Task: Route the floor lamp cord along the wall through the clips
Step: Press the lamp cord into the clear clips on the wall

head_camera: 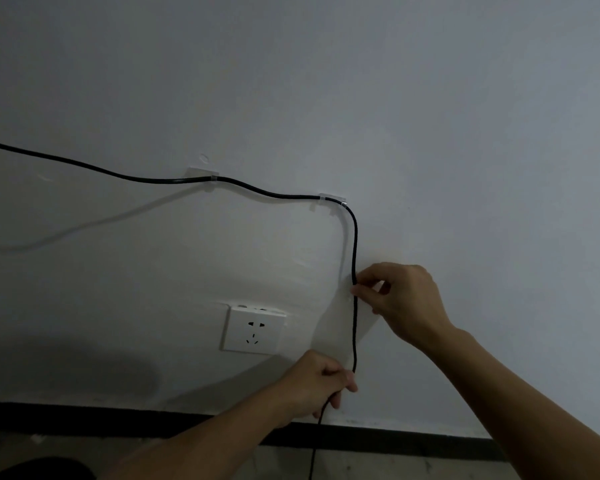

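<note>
A black lamp cord (253, 190) runs in from the left along the white wall, passes through two clear clips (203, 176) (332, 199), then bends down. My right hand (400, 299) pinches the vertical stretch of cord against the wall, where a small clear clip (353, 295) seems to sit; it is mostly hidden by my fingers. Lower down, my left hand (317, 384) is shut on the cord, which hangs on below it toward the floor.
A white wall socket (253, 330) sits left of the vertical cord, between my hands and the clips. A dark skirting board (118, 419) runs along the foot of the wall above a grey floor. A dark shape lies at the bottom left corner.
</note>
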A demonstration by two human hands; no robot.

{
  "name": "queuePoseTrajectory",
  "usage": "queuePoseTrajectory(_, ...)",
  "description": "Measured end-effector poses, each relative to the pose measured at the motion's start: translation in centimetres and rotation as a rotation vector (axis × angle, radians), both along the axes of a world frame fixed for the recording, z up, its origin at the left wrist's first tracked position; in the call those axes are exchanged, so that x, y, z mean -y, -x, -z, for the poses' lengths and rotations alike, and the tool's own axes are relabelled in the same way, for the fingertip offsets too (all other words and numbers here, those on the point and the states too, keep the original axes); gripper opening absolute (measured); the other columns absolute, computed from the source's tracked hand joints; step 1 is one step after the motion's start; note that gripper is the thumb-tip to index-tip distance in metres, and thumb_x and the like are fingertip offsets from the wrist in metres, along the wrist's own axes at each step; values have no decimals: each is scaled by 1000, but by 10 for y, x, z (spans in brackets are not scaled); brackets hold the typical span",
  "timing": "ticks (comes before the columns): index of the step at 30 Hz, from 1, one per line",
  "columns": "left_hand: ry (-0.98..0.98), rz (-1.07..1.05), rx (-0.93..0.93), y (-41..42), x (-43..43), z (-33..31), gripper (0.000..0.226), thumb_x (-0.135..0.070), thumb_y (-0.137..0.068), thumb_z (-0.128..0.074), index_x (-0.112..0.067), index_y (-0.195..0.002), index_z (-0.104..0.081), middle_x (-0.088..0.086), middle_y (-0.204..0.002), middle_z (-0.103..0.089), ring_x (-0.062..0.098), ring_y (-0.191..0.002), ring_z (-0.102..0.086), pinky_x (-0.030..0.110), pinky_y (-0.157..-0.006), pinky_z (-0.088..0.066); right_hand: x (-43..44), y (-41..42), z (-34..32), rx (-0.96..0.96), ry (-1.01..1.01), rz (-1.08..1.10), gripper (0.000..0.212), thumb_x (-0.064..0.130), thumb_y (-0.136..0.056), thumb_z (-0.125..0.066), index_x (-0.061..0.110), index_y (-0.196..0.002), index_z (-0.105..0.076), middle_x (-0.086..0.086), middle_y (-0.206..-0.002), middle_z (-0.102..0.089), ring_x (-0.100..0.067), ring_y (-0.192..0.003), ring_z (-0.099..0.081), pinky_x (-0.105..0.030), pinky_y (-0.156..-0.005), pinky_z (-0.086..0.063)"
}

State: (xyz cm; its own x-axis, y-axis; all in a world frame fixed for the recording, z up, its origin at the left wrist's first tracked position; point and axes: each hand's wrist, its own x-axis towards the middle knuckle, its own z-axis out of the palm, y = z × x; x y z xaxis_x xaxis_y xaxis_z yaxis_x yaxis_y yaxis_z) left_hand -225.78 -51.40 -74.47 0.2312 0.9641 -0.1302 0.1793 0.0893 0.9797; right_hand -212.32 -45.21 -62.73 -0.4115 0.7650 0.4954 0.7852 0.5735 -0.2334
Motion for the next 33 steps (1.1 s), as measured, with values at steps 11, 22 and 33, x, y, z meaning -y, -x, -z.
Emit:
queuePoseTrajectory(11, 13, -38, 56, -5, -2, 0, 22, -25, -94, -51, -16, -84, -67, 2, -64, -60, 4, -45, -51, 22, -50, -46, 5, 26, 11, -101, -68, 192, 15, 40, -81, -67, 28, -90, -69, 14, -69, -62, -14, -70, -65, -30, -64, -53)
queuePoseTrajectory(22, 2, -40, 34, -3, -1, -4, 26, -24, -94, -51, -7, -103, -69, 0, -66, -61, 6, -51, -53, 21, -52, -48, -1, 18, 7, -245, 67, 219, 17, 39, -80, -69, 24, -72, -70, 11, -63, -66, -12, -61, -63, -31, -60, -53)
queuePoseTrajectory(33, 6, -28, 11, -8, -1, -2, 26, -24, -94, -51, -9, -105, -68, -2, -68, -62, 7, -52, -53, 20, -51, -46, 0, 6, 0, 113, 270, 135, 21, 36, -82, -72, 22, -66, -72, 6, -63, -69, -10, -58, -63, -34, -60, -56)
